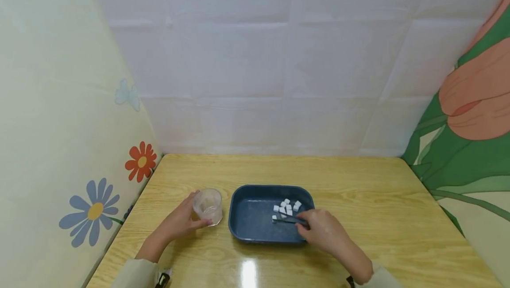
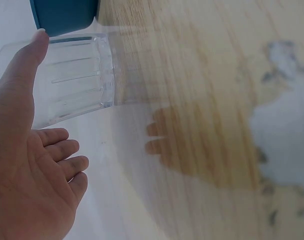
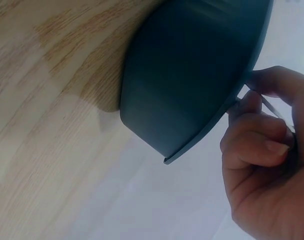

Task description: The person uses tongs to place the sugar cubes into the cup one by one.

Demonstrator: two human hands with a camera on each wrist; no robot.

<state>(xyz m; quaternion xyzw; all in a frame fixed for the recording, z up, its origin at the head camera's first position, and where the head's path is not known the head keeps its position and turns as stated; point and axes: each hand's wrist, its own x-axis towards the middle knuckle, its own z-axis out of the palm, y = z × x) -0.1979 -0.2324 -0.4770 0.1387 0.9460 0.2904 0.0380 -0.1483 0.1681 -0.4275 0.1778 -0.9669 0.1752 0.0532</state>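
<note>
Pale sleeve (image 1: 134, 274) is nearest, 7 o'clock. Left hand (image 1: 184, 220) cups the glass (image 1: 210, 206) at 9 o'clock from the tray (image 1: 253, 224); right hand (image 1: 323, 231) pinches tweezers (image 1: 291, 220) by white cubes (image 1: 289, 208) at the tray's 2. Looks like pickup stage tbh, next move probably wants a gentle squeeze.

The head view looks forward and down over the surface (image 1: 358, 190) from its near side, far enough back to hold the far edge and both far corners. The left wrist view, rolled sideways, looks low and close at the clear cup (image 2: 77, 75); the right, also rolled, closely faces the tray's (image 3: 172, 85) outer wall. All three share the tray; head and left wrist share the cup.
</note>
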